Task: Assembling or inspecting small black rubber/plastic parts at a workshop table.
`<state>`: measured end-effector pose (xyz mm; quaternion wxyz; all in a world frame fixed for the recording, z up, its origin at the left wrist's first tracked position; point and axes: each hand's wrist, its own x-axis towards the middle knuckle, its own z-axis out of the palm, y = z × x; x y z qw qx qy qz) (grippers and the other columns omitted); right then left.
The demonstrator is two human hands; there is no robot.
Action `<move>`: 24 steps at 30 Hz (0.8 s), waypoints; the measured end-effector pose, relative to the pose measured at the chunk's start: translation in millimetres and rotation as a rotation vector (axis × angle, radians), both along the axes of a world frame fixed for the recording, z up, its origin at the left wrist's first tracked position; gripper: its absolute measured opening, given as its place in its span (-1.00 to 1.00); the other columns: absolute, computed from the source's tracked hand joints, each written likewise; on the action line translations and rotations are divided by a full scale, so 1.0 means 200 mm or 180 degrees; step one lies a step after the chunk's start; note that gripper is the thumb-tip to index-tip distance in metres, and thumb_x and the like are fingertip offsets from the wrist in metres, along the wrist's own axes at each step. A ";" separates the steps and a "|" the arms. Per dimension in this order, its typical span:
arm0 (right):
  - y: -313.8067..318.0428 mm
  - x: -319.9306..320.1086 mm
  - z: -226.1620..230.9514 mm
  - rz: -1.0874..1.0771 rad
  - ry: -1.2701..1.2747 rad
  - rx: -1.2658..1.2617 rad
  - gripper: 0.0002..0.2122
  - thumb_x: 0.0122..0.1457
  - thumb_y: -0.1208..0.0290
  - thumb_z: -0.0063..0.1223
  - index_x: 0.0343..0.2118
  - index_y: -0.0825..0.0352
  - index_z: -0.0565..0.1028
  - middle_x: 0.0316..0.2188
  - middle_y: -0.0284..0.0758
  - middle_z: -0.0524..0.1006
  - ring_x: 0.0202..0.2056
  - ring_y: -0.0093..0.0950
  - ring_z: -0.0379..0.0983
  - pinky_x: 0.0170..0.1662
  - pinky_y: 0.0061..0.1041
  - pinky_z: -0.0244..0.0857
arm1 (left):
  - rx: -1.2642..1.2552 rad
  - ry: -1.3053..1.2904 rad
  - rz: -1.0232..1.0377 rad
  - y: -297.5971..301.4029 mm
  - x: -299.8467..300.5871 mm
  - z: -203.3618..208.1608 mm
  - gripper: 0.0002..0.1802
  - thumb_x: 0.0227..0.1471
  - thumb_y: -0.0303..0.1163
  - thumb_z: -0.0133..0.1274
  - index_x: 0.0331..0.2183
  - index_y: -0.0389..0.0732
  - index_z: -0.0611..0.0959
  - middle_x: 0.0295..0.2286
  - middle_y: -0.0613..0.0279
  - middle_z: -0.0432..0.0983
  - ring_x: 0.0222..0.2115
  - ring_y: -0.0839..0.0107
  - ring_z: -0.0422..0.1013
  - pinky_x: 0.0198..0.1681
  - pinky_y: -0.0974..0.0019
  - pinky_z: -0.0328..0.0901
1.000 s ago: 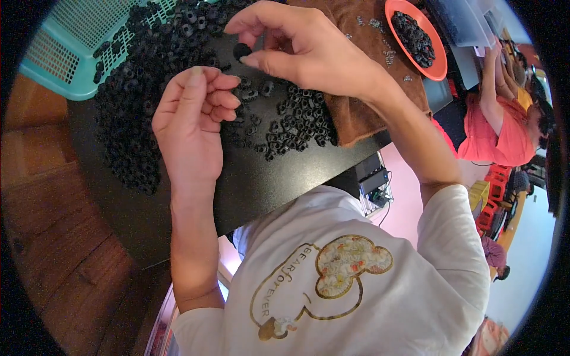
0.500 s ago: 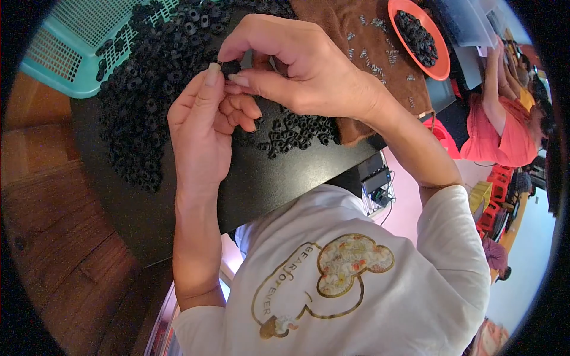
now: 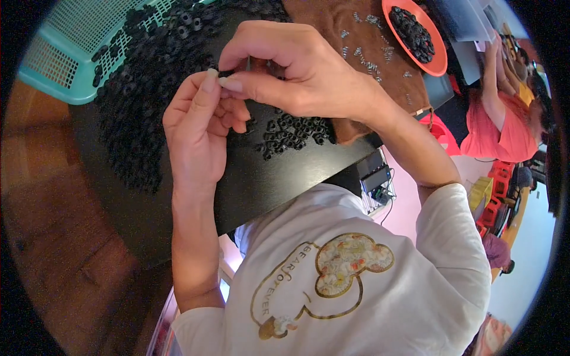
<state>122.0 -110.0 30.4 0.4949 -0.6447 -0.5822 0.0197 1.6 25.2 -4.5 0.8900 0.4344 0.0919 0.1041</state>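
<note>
Over the dark table (image 3: 267, 178), my left hand (image 3: 199, 130) and my right hand (image 3: 303, 74) meet fingertip to fingertip. Both are closed in a pinch around a small black plastic part (image 3: 225, 74), mostly hidden by the fingers. A large heap of black plastic pieces with holes (image 3: 127, 133) spreads to the left of and behind my left hand. Below my right hand lies a smaller group of black pieces (image 3: 294, 135). Several small metal springs (image 3: 369, 68) are scattered on a brown cloth (image 3: 395, 86) to the right.
A teal mesh basket (image 3: 59, 89) stands at the far left with some black pieces in it. At the far right, an orange bowl (image 3: 442, 66) holds more black pieces. Beyond it a person in a coral shirt (image 3: 496, 127) sits. A small electronic device (image 3: 375, 178) is beside the table edge.
Both hands have shifted slightly left, and their fingertips have drawn closer together around the black part, which shows less now. The view has shifted slightly.
</note>
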 end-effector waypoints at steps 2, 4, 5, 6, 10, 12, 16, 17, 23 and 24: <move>-0.02 -0.01 0.01 -0.0008 0.0070 -0.0158 -0.90 0.06 0.53 0.11 -0.35 0.39 0.49 -0.52 -0.35 0.44 -0.49 -0.59 0.39 -0.45 -0.60 0.26 | 0.0126 0.0088 0.0090 -0.01 0.00 0.00 -0.79 0.21 -0.34 -0.10 -0.29 -0.30 0.52 -0.54 0.19 0.52 -0.59 0.53 0.43 -0.57 0.53 0.32; -0.03 -0.01 0.01 -0.0126 0.0084 -0.0241 -0.90 0.06 0.52 0.11 -0.36 0.39 0.48 -0.54 -0.36 0.44 -0.52 -0.65 0.37 -0.49 -0.63 0.24 | 0.0139 0.0082 0.0129 -0.01 0.00 0.00 -0.79 0.19 -0.35 -0.08 -0.27 -0.31 0.53 -0.49 0.17 0.54 -0.57 0.53 0.44 -0.56 0.53 0.33; -0.03 -0.01 0.01 -0.0132 0.0083 -0.0240 -0.90 0.06 0.52 0.11 -0.36 0.39 0.48 -0.54 -0.36 0.44 -0.52 -0.65 0.37 -0.49 -0.63 0.24 | 0.0141 0.0080 0.0124 -0.01 0.00 0.00 -0.79 0.19 -0.35 -0.08 -0.27 -0.31 0.53 -0.49 0.17 0.54 -0.57 0.53 0.44 -0.56 0.53 0.33; -0.03 -0.01 0.01 -0.0220 0.0205 -0.0300 -0.85 0.01 0.45 0.12 -0.38 0.40 0.48 -0.52 -0.27 0.46 -0.49 -0.44 0.41 -0.44 -0.49 0.29 | 0.0150 0.0058 0.0087 0.00 0.00 -0.01 -0.79 0.19 -0.36 -0.08 -0.26 -0.31 0.53 -0.46 0.15 0.55 -0.57 0.52 0.44 -0.56 0.53 0.33; -0.05 -0.01 0.00 -0.0316 0.0629 -0.0455 -0.80 -0.03 0.39 0.13 -0.38 0.40 0.49 -0.51 -0.19 0.49 -0.49 -0.25 0.46 -0.42 -0.37 0.34 | 0.0284 0.0016 0.0045 0.00 0.01 -0.01 -0.78 0.19 -0.36 -0.08 -0.25 -0.32 0.54 -0.39 0.08 0.57 -0.55 0.52 0.45 -0.55 0.53 0.33; -0.06 -0.01 -0.02 -0.0307 0.0650 -0.0385 -0.84 0.02 0.46 0.11 -0.33 0.39 0.49 -0.51 -0.30 0.47 -0.48 -0.49 0.40 -0.43 -0.53 0.28 | 0.0352 0.0044 0.0093 -0.02 0.00 0.02 -0.77 0.19 -0.36 -0.08 -0.25 -0.33 0.54 -0.38 0.07 0.57 -0.55 0.53 0.45 -0.54 0.53 0.34; -0.09 0.06 -0.01 -0.0520 0.0191 -0.0579 -0.82 0.06 0.55 0.06 -0.25 0.40 0.48 -0.51 -0.36 0.45 -0.45 -0.65 0.38 -0.38 -0.62 0.28 | 0.0631 0.0117 0.0244 0.00 0.00 0.02 -0.76 0.20 -0.36 -0.11 -0.24 -0.34 0.54 -0.37 0.05 0.57 -0.53 0.53 0.45 -0.51 0.53 0.34; -0.10 0.08 -0.02 -0.0525 0.0184 -0.0580 -0.82 0.06 0.55 0.06 -0.25 0.40 0.48 -0.51 -0.36 0.45 -0.45 -0.65 0.38 -0.38 -0.62 0.28 | 0.0629 0.0109 0.0241 0.00 0.00 0.02 -0.76 0.20 -0.36 -0.11 -0.24 -0.34 0.54 -0.37 0.05 0.57 -0.53 0.53 0.45 -0.51 0.53 0.34; -0.11 0.14 -0.10 -0.0461 -0.0805 -0.1011 -0.81 -0.02 0.46 0.02 -0.31 0.36 0.46 -0.38 -0.13 0.49 -0.30 -0.11 0.45 -0.23 -0.18 0.34 | 0.0596 0.0056 0.0521 0.03 0.00 0.00 -0.76 0.20 -0.38 -0.12 -0.26 -0.35 0.55 -0.38 0.04 0.56 -0.53 0.53 0.44 -0.51 0.53 0.33; -0.11 0.13 -0.11 -0.0462 -0.0802 -0.1013 -0.81 -0.02 0.46 0.02 -0.31 0.36 0.46 -0.38 -0.13 0.49 -0.30 -0.11 0.45 -0.23 -0.18 0.34 | 0.0583 0.0049 0.0606 0.03 0.01 0.00 -0.76 0.20 -0.38 -0.12 -0.27 -0.35 0.55 -0.39 0.05 0.56 -0.54 0.54 0.43 -0.51 0.52 0.33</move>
